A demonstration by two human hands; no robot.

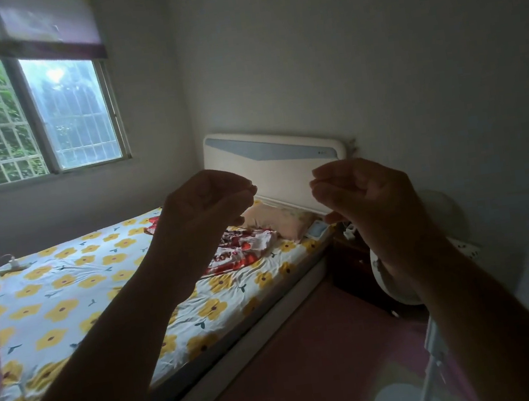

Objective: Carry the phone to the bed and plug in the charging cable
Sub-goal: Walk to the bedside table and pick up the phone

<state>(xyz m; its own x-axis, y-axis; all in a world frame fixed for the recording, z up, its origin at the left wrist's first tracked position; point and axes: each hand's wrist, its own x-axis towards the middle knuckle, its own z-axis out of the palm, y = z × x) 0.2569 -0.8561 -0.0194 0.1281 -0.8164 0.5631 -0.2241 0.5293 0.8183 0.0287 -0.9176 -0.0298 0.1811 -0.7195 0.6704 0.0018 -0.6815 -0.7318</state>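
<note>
The fingers point(245, 191) of my left hand point(203, 208) curl loosely toward the thumb with a gap between them, and I can see nothing in them. My right hand point(363, 197) mirrors it, half curled and holding nothing I can make out. Both hands are raised side by side, apart, dark against the light. Behind them stands the white headboard point(272, 165) of the bed point(67, 293), which has a sheet printed with yellow flowers. A pink pillow point(276, 222) lies at the head, with a crumpled red-and-white blanket point(242, 247) just beside it. At the bed's corner by the pillow rests a flat pale-blue thing point(318, 228). It may be the phone, but I cannot tell. On the far left edge of the bed sits a power strip point(13, 268) with a white charger plug point(13, 262) in it and a pale cable point(3, 256) looping off it. A dark nightstand point(352, 262) and a white fan point(398, 283) stand to the right of the bed, and a barred window point(26, 114) fills the left wall.
</note>
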